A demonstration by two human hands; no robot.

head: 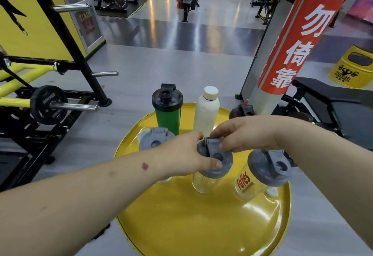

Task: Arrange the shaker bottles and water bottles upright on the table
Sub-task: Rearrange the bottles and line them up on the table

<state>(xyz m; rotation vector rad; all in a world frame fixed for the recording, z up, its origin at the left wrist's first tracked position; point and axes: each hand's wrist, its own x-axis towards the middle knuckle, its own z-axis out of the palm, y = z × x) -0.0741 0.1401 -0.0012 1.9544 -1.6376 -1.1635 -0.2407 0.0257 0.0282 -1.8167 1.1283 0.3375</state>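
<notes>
Grey lid of the middle clear shaker sits gripped between my left hand and right hand on the yellow table.

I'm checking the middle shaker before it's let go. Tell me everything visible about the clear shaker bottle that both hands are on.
The middle clear shaker bottle stands upright on the yellow round table. Its body looks like empty see-through plastic, with no print showing. A grey screw lid with a flip cap and round spout tops it. The left hand has its thumb on the lid's near edge; the right hand pinches the flip cap.

Glossy grey gym floor, yellow walls.
</notes>
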